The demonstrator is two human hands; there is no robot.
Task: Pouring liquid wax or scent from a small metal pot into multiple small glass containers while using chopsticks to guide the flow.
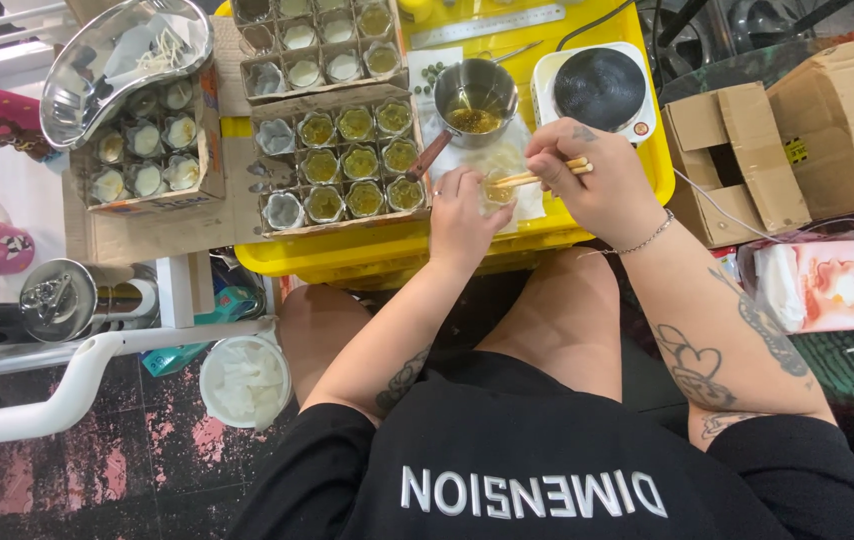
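Small jar (496, 188) in left hand (462, 215), chopsticks (547, 175) above

We saw a small glass jar (496, 188) with yellowish filling; it stood upright on white paper on the yellow tray, just beside the cardboard box of jars. Our left hand (462, 215) was touching its side. Two thin wooden sticks (547, 174) lay almost flat across its mouth, pinched in our right hand (592, 180).

Three cardboard trays (342, 160) of jars, one saucepan (472, 95), one hotplate (597, 90), two sticks (547, 175).
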